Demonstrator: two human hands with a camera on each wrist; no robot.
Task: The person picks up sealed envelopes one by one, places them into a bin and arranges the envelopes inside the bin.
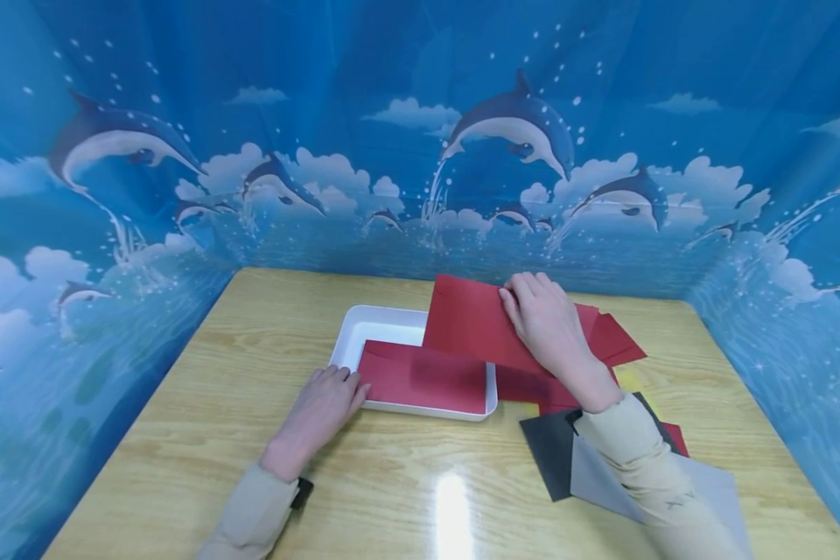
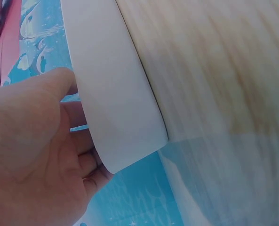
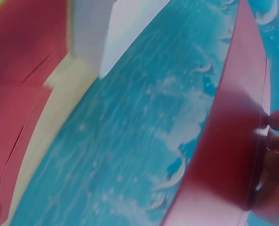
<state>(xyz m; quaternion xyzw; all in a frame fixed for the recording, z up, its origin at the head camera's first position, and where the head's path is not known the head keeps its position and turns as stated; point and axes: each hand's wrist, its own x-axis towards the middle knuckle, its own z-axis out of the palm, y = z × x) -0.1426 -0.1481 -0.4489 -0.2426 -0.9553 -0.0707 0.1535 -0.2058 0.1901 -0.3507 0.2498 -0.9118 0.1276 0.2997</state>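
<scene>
Right grip [image 1: 547, 327] pinching red envelope [image 1: 470, 317] by long edge, kinda tilted. Just below-left of it, second red envelope [image 1: 420, 379] sitting in white tray [image 1: 383, 317]. Left grip [image 1: 324, 404] hooked over tray's left end. Right of right grip: more red envelopes [image 1: 619, 342], messy pile, then black envelope [image 1: 549, 451] and grey one [image 1: 715, 488] nearer, on wooden tabletop [image 1: 252, 350].

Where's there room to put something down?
Bare table lies left of the white tray, beyond the left hand, and in front of the tray, between left sleeve and envelope heap. Right of the tray, the heap crowds things.
</scene>
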